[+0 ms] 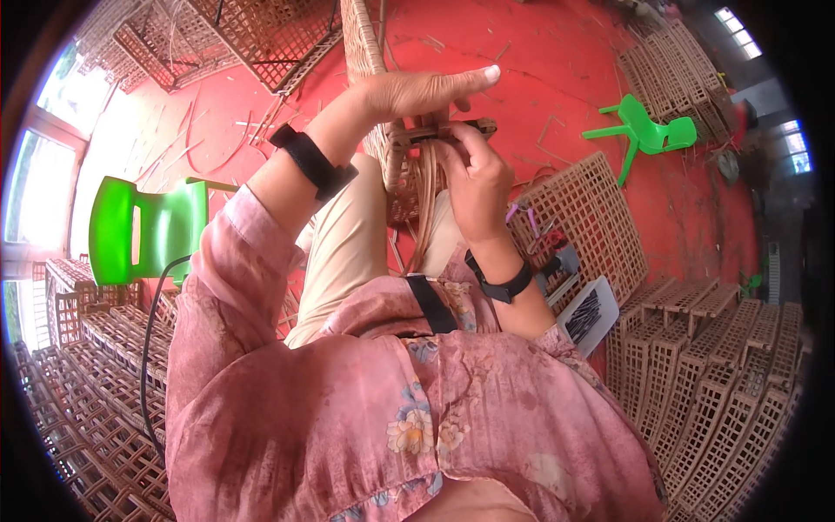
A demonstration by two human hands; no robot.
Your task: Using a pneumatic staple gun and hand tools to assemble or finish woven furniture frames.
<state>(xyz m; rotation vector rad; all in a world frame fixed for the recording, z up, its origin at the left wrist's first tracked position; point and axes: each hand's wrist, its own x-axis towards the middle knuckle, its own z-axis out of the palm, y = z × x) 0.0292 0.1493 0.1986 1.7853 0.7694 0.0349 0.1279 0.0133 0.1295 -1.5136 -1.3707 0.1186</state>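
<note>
A woven wicker piece [365, 43] stands between my knees, its framed edge toward me. My left hand [409, 94] lies across that edge, with one digit stretched out to the right and a white covering on its tip. Its other fingers are mostly hidden behind and below. Just below and to the right, my right hand [478, 178] is closed, thumb and fingers pinched at the edge on a wicker strip. Long loose strips [424, 204] hang from there toward my lap. Both wrists wear black bands.
A wicker lattice panel [583, 217] leans at my right, near a white tray [590, 313] of dark, thin pieces. Green plastic chairs stand left [156, 230] and far right [648, 135]. Stacked wicker panels [704, 383] flank me. Cut strips litter the red floor [531, 52].
</note>
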